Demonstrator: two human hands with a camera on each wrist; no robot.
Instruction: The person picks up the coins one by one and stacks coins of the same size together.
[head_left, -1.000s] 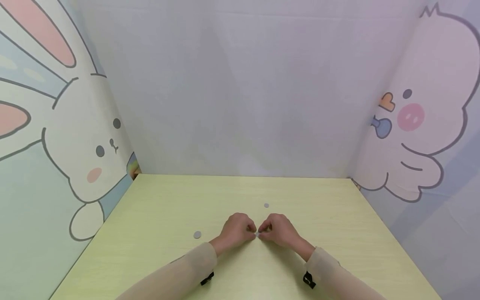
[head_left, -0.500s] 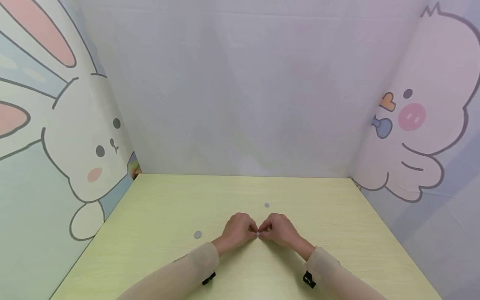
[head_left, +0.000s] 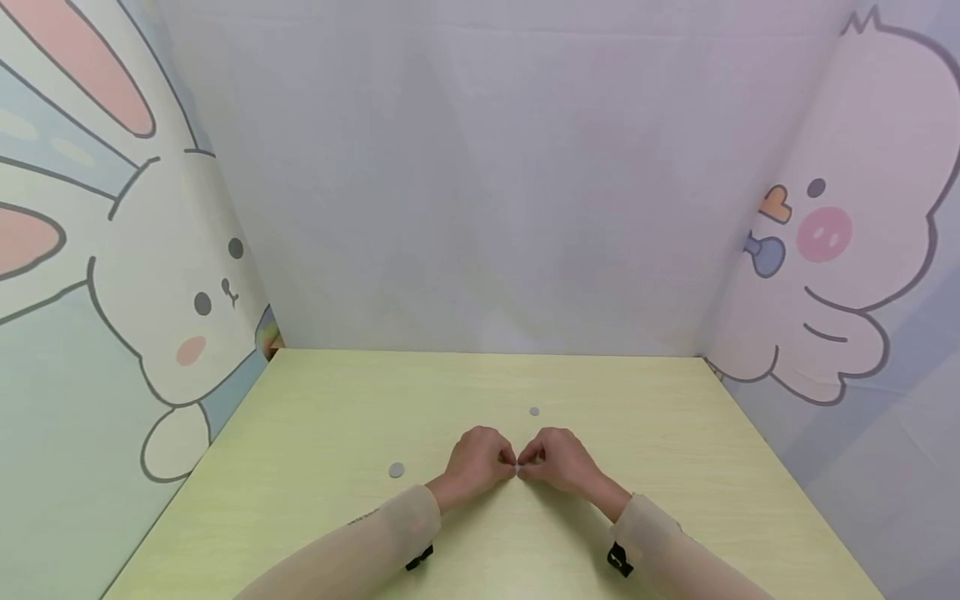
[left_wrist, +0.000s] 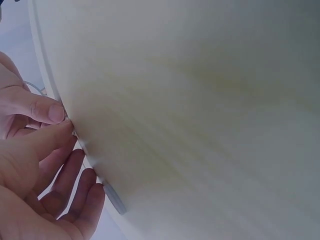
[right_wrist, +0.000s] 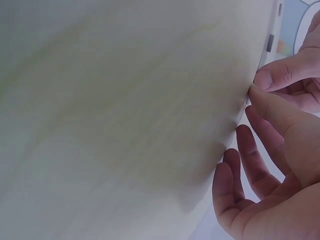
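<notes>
My two hands meet fingertip to fingertip at the middle of the pale yellow-green table (head_left: pixel 315 400). The left hand (head_left: pixel 505 459) and the right hand (head_left: pixel 528 459) each have thumb and forefinger pinched together, the other fingers curled under. Between them, right on the tabletop, sits a tiny pale piece (head_left: pixel 516 472), too small to identify. In the left wrist view the left hand (left_wrist: pixel 64 123) pinches at the table surface. The right hand (right_wrist: pixel 255 86) does the same in the right wrist view.
Two small grey discs lie flat on the table: one (head_left: pixel 396 470) to the left of my left hand, a smaller one (head_left: pixel 534 411) just beyond the hands. Cartoon-printed screens wall in the left, back and right sides.
</notes>
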